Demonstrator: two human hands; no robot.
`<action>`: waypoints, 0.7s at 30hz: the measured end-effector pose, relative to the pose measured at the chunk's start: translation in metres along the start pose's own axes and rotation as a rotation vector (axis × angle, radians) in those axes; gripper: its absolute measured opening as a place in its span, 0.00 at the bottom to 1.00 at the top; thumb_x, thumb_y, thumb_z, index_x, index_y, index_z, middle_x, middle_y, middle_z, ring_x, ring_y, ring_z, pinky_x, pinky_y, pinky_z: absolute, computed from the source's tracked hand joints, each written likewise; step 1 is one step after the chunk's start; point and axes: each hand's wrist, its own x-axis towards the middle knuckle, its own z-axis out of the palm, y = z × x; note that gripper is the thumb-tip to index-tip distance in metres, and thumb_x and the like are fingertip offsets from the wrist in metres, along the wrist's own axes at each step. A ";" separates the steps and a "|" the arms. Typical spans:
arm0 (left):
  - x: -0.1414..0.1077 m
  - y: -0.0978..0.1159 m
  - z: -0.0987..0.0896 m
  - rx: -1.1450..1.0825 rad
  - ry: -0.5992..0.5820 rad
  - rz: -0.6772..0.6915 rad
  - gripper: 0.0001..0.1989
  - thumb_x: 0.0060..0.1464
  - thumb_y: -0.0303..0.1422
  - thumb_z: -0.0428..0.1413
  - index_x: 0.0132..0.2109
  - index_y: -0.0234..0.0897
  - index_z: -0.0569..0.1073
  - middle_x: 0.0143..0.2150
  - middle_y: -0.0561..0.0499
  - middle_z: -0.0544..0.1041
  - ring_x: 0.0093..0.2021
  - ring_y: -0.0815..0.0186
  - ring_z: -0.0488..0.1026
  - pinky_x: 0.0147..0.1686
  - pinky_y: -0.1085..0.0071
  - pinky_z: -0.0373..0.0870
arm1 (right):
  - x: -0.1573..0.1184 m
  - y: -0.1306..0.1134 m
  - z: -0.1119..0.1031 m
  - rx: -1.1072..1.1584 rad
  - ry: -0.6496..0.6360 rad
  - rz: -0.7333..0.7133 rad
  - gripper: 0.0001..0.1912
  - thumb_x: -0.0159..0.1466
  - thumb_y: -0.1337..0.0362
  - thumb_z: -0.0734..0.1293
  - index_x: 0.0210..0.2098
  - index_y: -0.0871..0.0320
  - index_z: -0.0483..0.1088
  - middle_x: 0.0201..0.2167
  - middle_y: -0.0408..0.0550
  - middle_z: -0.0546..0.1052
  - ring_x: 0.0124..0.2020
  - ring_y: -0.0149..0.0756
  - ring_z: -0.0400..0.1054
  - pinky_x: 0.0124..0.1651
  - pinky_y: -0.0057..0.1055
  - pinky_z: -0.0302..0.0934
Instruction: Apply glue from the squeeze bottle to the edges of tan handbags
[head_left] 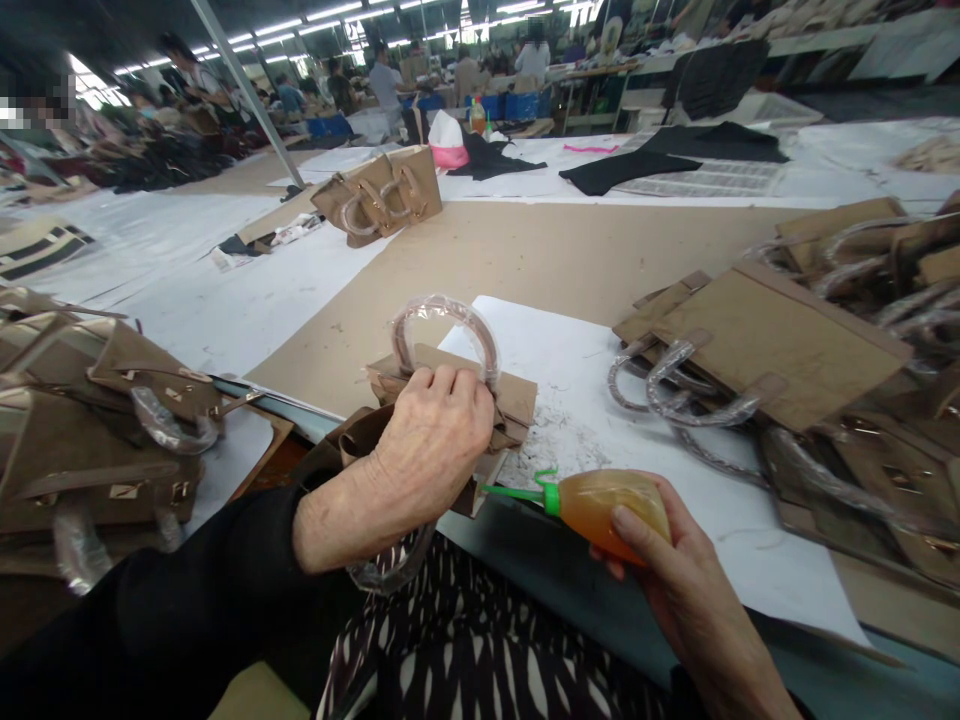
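Observation:
My left hand is closed on a brown handbag at the table's front edge, its fingers bent over the top. One plastic-wrapped handle of this bag arches up behind my knuckles; another wrapped handle hangs below my wrist. Much of the bag is hidden by my hand and forearm. In my right hand is a squeeze bottle of amber liquid, probably glue, lying on its side. Its thin green nozzle points left, close to the bag's lower edge beneath my left hand; whether it touches cannot be made out.
Brown handbags pile up at the right and left. Another handbag stands farther back. White paper with dark smudges lies on the brown board. Black fabric pieces lie beyond, and people work in the background.

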 end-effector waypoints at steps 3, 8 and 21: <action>0.000 0.000 0.000 0.006 -0.009 -0.006 0.06 0.51 0.22 0.50 0.35 0.30 0.71 0.33 0.43 0.73 0.33 0.57 0.71 0.31 0.63 0.67 | -0.001 -0.004 0.005 -0.010 -0.012 -0.001 0.22 0.59 0.53 0.74 0.45 0.55 0.65 0.31 0.46 0.74 0.25 0.37 0.68 0.21 0.26 0.60; 0.002 0.000 -0.001 -0.001 -0.009 0.002 0.06 0.51 0.22 0.50 0.36 0.30 0.71 0.33 0.43 0.73 0.33 0.57 0.71 0.32 0.63 0.67 | -0.007 -0.004 0.009 -0.039 -0.023 0.018 0.22 0.59 0.52 0.73 0.45 0.55 0.64 0.30 0.45 0.74 0.24 0.37 0.67 0.21 0.26 0.60; 0.005 -0.002 0.005 -0.022 0.055 0.028 0.07 0.47 0.21 0.51 0.36 0.28 0.71 0.32 0.42 0.71 0.33 0.55 0.70 0.31 0.61 0.66 | -0.005 -0.009 0.007 -0.350 0.100 -0.157 0.25 0.58 0.51 0.74 0.49 0.50 0.64 0.36 0.42 0.75 0.33 0.39 0.70 0.34 0.29 0.65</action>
